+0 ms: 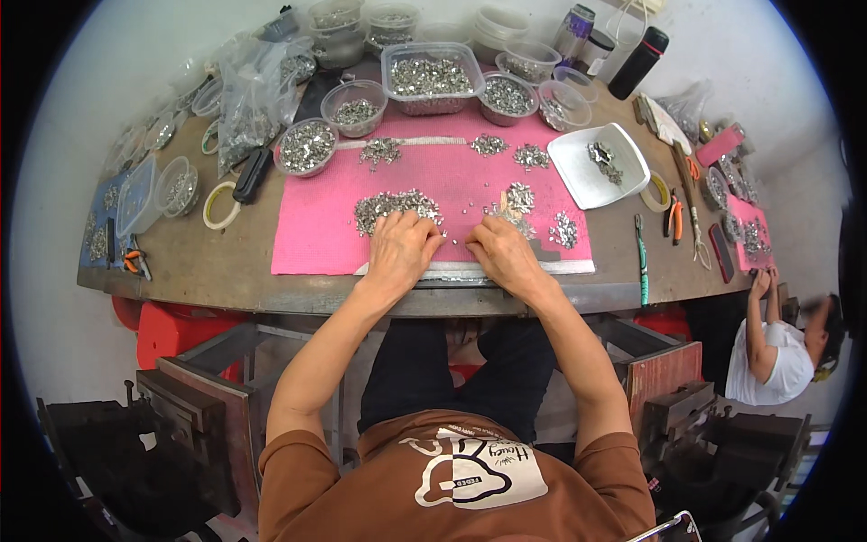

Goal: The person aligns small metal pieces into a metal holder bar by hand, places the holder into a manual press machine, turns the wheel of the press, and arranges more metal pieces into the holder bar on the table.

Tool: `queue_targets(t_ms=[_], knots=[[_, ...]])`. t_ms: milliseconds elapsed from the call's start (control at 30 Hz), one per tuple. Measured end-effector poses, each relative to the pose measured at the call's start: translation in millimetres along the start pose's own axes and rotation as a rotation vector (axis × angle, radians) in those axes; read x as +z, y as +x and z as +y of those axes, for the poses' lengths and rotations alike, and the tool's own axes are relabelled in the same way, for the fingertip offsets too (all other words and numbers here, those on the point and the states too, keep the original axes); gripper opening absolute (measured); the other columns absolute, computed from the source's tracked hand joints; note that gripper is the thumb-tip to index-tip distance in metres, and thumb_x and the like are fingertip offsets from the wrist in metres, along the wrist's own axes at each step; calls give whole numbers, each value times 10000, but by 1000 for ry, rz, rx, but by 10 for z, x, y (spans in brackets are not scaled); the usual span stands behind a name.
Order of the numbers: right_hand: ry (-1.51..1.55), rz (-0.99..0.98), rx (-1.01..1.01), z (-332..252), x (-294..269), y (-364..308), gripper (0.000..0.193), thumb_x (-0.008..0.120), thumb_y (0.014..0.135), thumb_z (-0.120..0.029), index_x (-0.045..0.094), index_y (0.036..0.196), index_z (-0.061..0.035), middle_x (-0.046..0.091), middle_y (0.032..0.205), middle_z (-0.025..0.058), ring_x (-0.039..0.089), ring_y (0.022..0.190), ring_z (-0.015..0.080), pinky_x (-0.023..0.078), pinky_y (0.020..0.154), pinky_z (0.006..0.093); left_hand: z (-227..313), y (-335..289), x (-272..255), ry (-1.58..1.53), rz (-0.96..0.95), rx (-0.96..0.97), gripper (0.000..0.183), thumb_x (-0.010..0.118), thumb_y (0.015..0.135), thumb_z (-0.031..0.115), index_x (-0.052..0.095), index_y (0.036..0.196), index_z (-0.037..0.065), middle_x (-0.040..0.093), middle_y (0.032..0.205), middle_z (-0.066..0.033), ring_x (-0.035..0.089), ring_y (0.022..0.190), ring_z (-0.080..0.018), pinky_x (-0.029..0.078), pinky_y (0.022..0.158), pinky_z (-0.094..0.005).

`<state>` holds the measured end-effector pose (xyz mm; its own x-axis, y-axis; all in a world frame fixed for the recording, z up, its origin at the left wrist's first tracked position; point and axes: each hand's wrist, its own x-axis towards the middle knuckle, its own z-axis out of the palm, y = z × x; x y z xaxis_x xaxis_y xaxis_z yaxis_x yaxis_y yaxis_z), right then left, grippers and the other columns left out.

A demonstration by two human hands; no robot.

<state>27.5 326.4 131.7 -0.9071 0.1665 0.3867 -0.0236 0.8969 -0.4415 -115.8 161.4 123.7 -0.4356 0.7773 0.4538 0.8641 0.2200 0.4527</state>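
At centre, the left hand (403,246) and right hand (506,253) are curling their fingers (397,222), grip unclear; sideways nudging is risking scattering the small silver metal pieces (388,201).

A black flask (635,72) stands near a purple bottle (573,34) behind the tabletop's (221,257) right half. Orange-handled pliers (677,222) lie beside a slim teal-handled tool (642,264); a red stool (176,339) stands below, at left.

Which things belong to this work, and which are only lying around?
Likely in use: pink mat; large metal-piece pile by the left hand; smaller metal-piece piles; rectangular tub of pieces.

Apparently lying around: black flask; teal-handled tool; left tape roll; right-side orange-handled pliers.
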Motion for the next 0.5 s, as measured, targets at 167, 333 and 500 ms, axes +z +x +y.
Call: queue_targets(t_ms=[167,333,500], knots=[[21,20,88,-35,-22,17,127,747,835,-61,676,902,19,616,874,174,627,855,377,514,755,458,15,-12,-14,53,6,37,117,771,858,215,737,882,106,624,844,-36,573,845,-245,398,803,-395],[59,-53,183,-72,-47,13,144,752,840,-77,664,875,32,629,880,192,646,824,376,524,740,455,-5,-48,8,42,-3,102,102,764,853,179,724,910,103,624,851,-40,574,865,-241,394,819,-397],[-11,-43,151,-18,-11,16,135,743,847,-68,662,884,33,629,860,187,646,800,376,520,719,456,44,-54,-17,-213,-39,85,100,688,898,49,632,978,27,619,850,-100,592,835,-284,450,788,-413]])
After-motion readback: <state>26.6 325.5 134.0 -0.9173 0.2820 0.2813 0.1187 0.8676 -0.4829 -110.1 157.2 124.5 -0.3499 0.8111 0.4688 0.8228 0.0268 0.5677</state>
